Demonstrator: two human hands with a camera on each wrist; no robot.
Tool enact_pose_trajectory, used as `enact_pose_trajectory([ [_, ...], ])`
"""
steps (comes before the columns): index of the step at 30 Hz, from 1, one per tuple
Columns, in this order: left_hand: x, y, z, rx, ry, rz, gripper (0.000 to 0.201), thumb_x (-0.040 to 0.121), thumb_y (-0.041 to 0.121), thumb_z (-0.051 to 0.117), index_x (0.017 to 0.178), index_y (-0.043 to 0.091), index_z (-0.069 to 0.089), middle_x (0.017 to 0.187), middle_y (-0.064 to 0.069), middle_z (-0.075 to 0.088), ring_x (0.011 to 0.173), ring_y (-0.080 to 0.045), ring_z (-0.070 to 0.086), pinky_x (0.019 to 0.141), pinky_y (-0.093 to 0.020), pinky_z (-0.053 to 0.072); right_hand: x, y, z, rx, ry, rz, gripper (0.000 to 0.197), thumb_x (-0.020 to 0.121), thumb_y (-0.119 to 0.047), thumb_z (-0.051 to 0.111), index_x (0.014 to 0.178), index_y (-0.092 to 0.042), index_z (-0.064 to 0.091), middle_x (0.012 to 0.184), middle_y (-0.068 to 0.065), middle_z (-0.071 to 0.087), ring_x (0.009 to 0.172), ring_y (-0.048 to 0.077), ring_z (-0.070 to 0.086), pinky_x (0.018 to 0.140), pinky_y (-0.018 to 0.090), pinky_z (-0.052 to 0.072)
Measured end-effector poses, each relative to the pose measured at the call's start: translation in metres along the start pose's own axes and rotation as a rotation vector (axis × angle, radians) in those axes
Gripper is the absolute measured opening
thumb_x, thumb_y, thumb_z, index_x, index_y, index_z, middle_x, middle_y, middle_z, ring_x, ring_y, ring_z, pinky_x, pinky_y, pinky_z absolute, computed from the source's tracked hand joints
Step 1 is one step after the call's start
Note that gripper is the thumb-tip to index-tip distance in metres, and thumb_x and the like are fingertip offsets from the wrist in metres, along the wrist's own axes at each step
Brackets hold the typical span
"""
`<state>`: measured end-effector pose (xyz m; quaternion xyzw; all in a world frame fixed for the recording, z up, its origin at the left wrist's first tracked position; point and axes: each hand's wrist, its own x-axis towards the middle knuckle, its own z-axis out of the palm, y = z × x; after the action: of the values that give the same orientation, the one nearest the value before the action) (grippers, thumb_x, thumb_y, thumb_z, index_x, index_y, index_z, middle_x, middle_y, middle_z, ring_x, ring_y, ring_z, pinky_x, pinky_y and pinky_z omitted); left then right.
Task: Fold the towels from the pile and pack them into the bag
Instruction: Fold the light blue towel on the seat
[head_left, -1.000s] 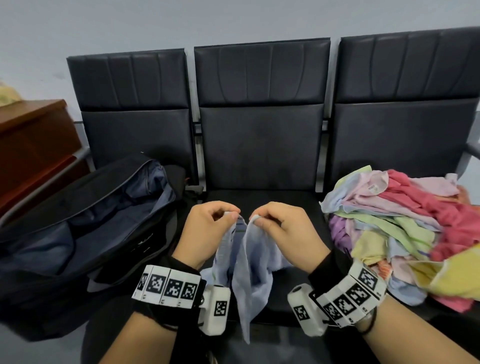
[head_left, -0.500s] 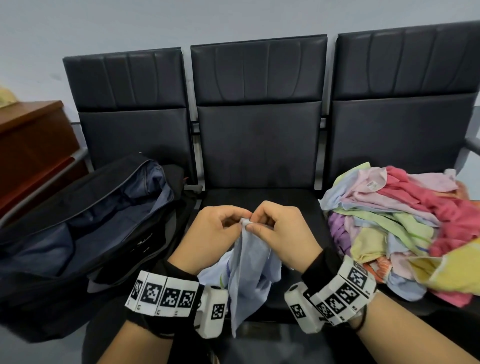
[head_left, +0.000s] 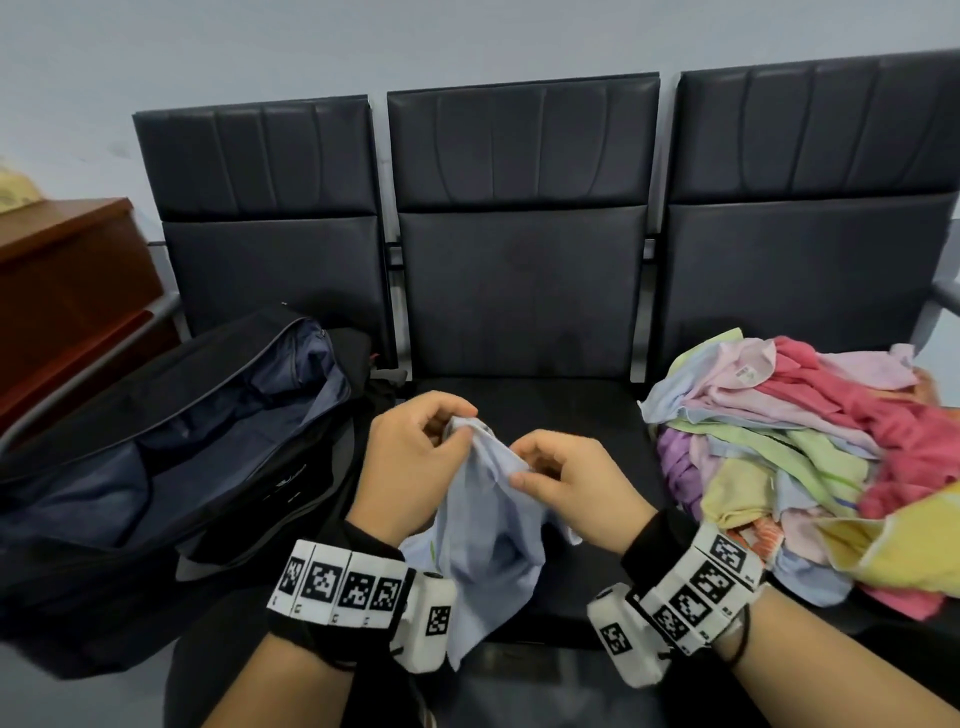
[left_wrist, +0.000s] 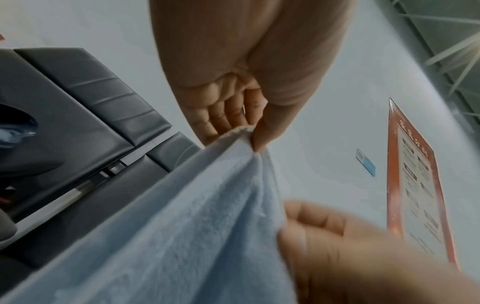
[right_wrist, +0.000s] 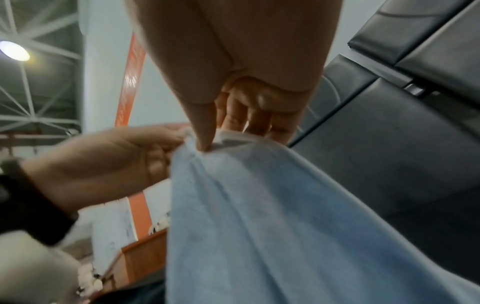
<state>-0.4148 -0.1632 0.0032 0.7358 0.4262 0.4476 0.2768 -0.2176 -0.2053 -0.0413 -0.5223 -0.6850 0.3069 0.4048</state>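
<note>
1. Left hand (head_left: 415, 457) pinches the top edge of a pale blue terry towel (head_left: 488, 551) btwn thumb & fingers.
2. Right hand (head_left: 571, 488) pinches the same edge just beside it; both hands close together, clamped on the cloth.
3. Towel hangs down from the hands, in front of the middle black padded seat (head_left: 524, 291).
4. Open dark navy fabric duffel bag (head_left: 171, 467) lies on the left seat.
5. Pile of mixed pastel & pink towels (head_left: 810, 457) sits on the right seat, apart from the hands.
</note>
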Motion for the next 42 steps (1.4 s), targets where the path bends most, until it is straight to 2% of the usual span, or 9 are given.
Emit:
enact_pose_trajectory([
  [3,0.005,0.001,-0.009,-0.103,0.085,-0.027,0.017,0.085,0.003,0.069,0.091,0.019,0.072,0.082,0.004,0.073,0.077,-0.015,0.070,0.071,-0.034,0.059,-0.006,0.032,0.001,-0.131,-0.114,0.091,0.020,0.082,-0.020,0.071,0.071,-0.014,0.056,0.065,-0.005,0.052,0.064,0.006,0.047,0.064,0.036,0.044],
  [6,0.010,0.003,-0.018,-0.144,0.149,-0.006,0.016,0.088,0.004,0.068,0.091,0.020,0.071,0.085,0.004,0.073,0.079,-0.015,0.071,0.071,-0.024,0.057,-0.013,0.058,0.005,-0.281,-0.163,0.168,0.043,0.082,-0.023,0.072,0.060,-0.017,0.036,0.059,-0.009,0.035,0.057,0.005,0.032,0.057,0.028,0.031],
  [10,0.016,0.005,-0.033,-0.154,0.223,0.026,0.015,0.088,0.001,0.067,0.093,0.014,0.071,0.085,0.003,0.074,0.080,-0.013,0.071,0.073,-0.020,0.055,-0.024,0.077,0.002,-0.447,-0.195,0.248,0.040,0.084,-0.026,0.071,0.062,-0.017,0.039,0.061,-0.003,0.044,0.061,0.015,0.044,0.065,0.036,0.041],
  [15,0.018,0.001,-0.049,-0.119,0.251,0.025,0.016,0.087,0.003,0.068,0.093,0.018,0.071,0.086,0.004,0.072,0.078,-0.012,0.069,0.071,-0.021,0.056,-0.032,0.077,-0.018,-0.626,-0.180,0.141,0.011,0.088,-0.024,0.067,0.086,-0.015,0.064,0.099,-0.004,0.058,0.090,0.020,0.061,0.085,0.036,0.047],
  [21,0.025,-0.005,-0.062,-0.066,0.336,0.002,0.016,0.087,0.003,0.064,0.092,0.017,0.072,0.085,0.006,0.072,0.077,-0.005,0.066,0.070,-0.017,0.053,-0.019,0.051,-0.049,-0.825,0.007,0.073,0.021,0.097,-0.025,0.056,0.114,-0.017,0.066,0.130,-0.002,0.043,0.083,0.022,0.064,0.072,0.037,0.054],
  [26,0.035,-0.002,-0.077,-0.017,0.371,0.042,0.017,0.086,0.003,0.062,0.091,0.016,0.071,0.085,0.007,0.071,0.074,0.000,0.063,0.067,-0.011,0.050,-0.002,0.010,-0.074,-0.998,0.016,-0.058,0.015,0.094,-0.019,0.060,0.095,-0.021,0.075,0.103,-0.009,0.067,0.093,0.017,0.056,0.067,0.027,0.044],
  [32,0.041,0.005,-0.094,0.010,0.426,0.022,0.020,0.086,0.003,0.062,0.089,0.020,0.070,0.084,0.008,0.070,0.070,0.001,0.061,0.064,-0.013,0.050,0.000,-0.041,-0.091,-0.946,0.235,-0.252,0.014,0.078,-0.006,0.075,0.078,-0.020,0.078,0.086,-0.009,0.074,0.080,0.024,0.061,0.066,0.038,0.045],
  [37,0.038,0.025,-0.106,0.003,0.435,0.070,0.016,0.087,0.003,0.063,0.093,0.016,0.071,0.081,0.008,0.068,0.066,0.005,0.059,0.060,-0.007,0.047,-0.003,-0.062,-0.097,-0.971,0.174,-0.191,0.018,0.088,-0.016,0.064,0.090,-0.028,0.077,0.093,-0.014,0.072,0.091,0.018,0.055,0.076,0.034,0.038],
  [42,0.036,0.051,-0.119,0.005,0.453,0.144,0.017,0.086,0.005,0.064,0.092,0.020,0.070,0.080,0.010,0.067,0.067,0.004,0.059,0.062,-0.008,0.046,-0.016,-0.068,-0.111,-1.005,0.180,-0.122,0.013,0.092,-0.022,0.062,0.094,-0.023,0.075,0.093,-0.010,0.071,0.094,0.021,0.054,0.078,0.035,0.039],
])
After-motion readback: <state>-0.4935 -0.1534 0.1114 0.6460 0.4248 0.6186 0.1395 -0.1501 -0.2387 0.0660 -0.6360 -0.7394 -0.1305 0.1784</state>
